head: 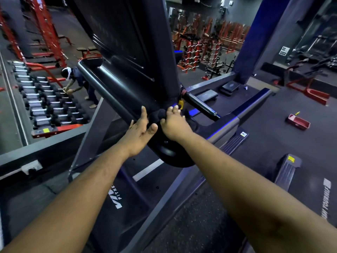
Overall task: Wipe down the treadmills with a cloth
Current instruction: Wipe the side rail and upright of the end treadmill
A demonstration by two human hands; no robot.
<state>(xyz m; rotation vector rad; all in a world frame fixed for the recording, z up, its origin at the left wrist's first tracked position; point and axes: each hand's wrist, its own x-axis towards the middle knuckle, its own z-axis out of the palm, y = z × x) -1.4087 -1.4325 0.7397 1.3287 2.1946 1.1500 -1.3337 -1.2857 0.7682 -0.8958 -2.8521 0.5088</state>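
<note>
A dark treadmill console [127, 57] rises in front of me, tilted in the view, with a black handrail [200, 105] running off to the right. A black cloth [157, 115] is bunched at the console's lower edge. My right hand [175, 125] presses down on the cloth with its fingers curled over it. My left hand [140, 130] sits just left of the cloth, fingers straight and thumb spread, touching the console's lower rim. The treadmill deck [127, 198] with white lettering lies below my forearms.
A dumbbell rack [45, 103] stands at left, where another person [78, 81] bends over it. Red racks and barbells [200, 48] fill the background. A second treadmill [291, 170] is at right, and a red tray [297, 122] lies on the floor beyond it.
</note>
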